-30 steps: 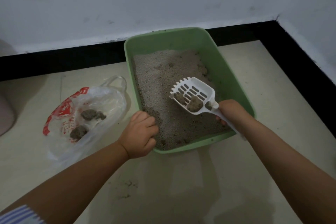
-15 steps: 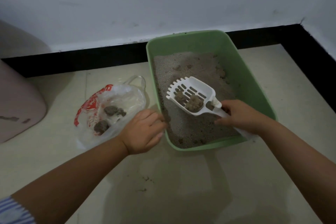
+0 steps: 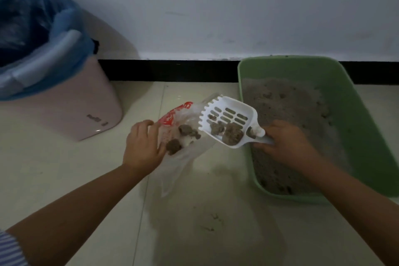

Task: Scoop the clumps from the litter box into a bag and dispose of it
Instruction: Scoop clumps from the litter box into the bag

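A green litter box (image 3: 364,127) with grey litter stands on the floor at the right. My right hand (image 3: 287,144) grips the handle of a white slotted scoop (image 3: 228,121) that carries several brown clumps (image 3: 232,134). The scoop's toothed edge hangs just over the box's left rim, at the mouth of a clear plastic bag (image 3: 183,157) with red print. My left hand (image 3: 142,147) holds that bag up by its left edge. Two darker clumps (image 3: 179,139) show through the bag.
A pink bin (image 3: 71,110) lined with a blue bag (image 3: 32,34) stands at the left against the white wall. A black skirting runs along the wall behind the box. Beige floor tiles lie in front, with a few dark specks (image 3: 213,220).
My right hand has carried the loaded scoop left, out of the box to the bag. My left hand has left the box rim and lifted the bag. The view has swung left, showing the bin.
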A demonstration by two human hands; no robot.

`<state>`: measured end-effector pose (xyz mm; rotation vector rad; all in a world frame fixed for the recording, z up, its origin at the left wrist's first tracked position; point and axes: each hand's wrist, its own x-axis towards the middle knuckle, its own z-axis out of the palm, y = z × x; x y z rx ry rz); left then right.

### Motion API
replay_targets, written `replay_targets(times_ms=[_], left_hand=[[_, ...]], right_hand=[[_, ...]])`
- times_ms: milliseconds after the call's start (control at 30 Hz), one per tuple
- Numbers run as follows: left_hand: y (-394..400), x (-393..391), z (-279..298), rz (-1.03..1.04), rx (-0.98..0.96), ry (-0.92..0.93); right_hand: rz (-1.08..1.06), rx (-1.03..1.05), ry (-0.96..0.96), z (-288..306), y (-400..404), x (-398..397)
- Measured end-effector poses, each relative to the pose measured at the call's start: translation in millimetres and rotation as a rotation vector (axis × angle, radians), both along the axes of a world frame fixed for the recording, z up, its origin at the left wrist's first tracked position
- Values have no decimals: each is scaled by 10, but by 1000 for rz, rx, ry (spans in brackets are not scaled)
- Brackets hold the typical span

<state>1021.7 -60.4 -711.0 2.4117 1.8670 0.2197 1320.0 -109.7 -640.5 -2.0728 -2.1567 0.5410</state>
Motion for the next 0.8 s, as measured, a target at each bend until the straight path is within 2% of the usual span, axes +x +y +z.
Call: replay_targets(times_ms=[100, 200, 333, 500, 567, 600, 700, 800], left_hand=[[33, -19, 1, 320, -227, -236], [87, -38, -3, 383, -325, -426], [65, -50, 0, 301, -241, -409], [-13, -3, -77, 178, -211, -306], [-11, 3, -78, 162, -178, -261], [-2, -6, -87, 121, -128, -235], [42, 74, -98, -100, 98, -186], [73, 468, 9, -358, 209, -258]], right_hand=[[47, -109, -84, -72, 156, -200], [0, -172, -104, -93, 292, -464], [119, -162, -252, -59, 366, -869], [229, 46, -487, -138, 310, -1040], [196, 149, -503, -82, 293, -971], [176, 132, -468, -44, 290, -895], [56, 11, -349, 158, 255, -497], [-113, -21, -385, 398, 114, 76]])
